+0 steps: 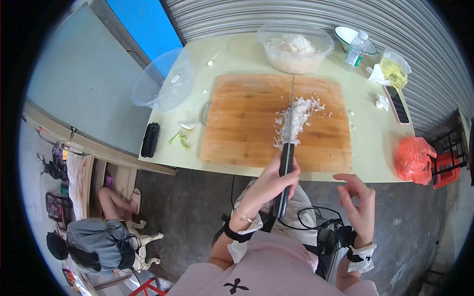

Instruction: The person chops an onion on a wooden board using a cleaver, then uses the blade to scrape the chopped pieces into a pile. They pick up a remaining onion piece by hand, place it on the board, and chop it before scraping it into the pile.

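Note:
My left hand is wrapped around the black handle of a kitchen knife. The knife's narrow-looking blade points away from me, over a wooden cutting board. Finely chopped white bits lie in a loose heap on the board, on both sides of the blade. Off the table's front edge, my right hand holds nothing, its fingers loosely bent and apart. Behind the board stands a clear plastic tub heaped with more of the white chopped food.
Left of the board stand a clear bowl and a black case; green scraps lie nearby. At right are a water bottle, a phone and a red plastic bag. Another person sits at lower left.

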Tool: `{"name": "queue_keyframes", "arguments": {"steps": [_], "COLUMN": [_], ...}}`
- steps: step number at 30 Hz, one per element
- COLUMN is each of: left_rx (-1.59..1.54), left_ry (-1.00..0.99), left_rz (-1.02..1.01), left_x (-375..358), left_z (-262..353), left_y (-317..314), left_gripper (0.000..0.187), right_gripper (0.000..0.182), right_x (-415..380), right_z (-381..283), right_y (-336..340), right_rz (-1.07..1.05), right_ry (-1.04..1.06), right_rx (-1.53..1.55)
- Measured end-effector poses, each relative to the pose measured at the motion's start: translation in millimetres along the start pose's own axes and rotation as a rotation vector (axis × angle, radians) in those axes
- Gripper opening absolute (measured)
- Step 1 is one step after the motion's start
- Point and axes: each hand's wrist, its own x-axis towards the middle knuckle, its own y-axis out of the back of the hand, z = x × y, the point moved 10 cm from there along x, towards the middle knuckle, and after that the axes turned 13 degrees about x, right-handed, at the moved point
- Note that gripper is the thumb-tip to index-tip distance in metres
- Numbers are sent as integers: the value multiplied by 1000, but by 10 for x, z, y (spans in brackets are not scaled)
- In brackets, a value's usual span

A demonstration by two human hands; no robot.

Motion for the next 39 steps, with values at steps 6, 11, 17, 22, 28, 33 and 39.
{"name": "queue_keyframes", "arguments": {"steps": [6, 11, 17, 22, 28, 33, 39], "left_rx": [-70, 7, -25, 69, 49, 95, 46], "left_ry": [68, 1, -31, 8, -95, -46, -52], "left_rz": [16, -1, -37, -38, -110, -71, -118], "left_x": [-61, -9, -128, 7, -94, 56, 38], "left_z": [104, 6, 93, -51, 75, -44, -19], "left_y": [-26, -71, -93, -118, -268, -216, -243], "left_gripper": [25, 27, 27, 25, 33, 23, 23], "right_gripper": [17, 17, 17, 18, 18, 18, 18], "right_x": [-14, -9, -9, -13, -8, -3, -24], "right_z": [0, 60, 11, 61, 24, 7, 9], "right_y": [69, 99, 91, 43, 86, 26, 63], "right_rz": [11, 30, 2, -22, 15, -14, 19], "right_ry": [5, -30, 15, -12, 7, 9, 11], "right_rx": [-18, 3, -43, -33, -40, -46, -31]}}
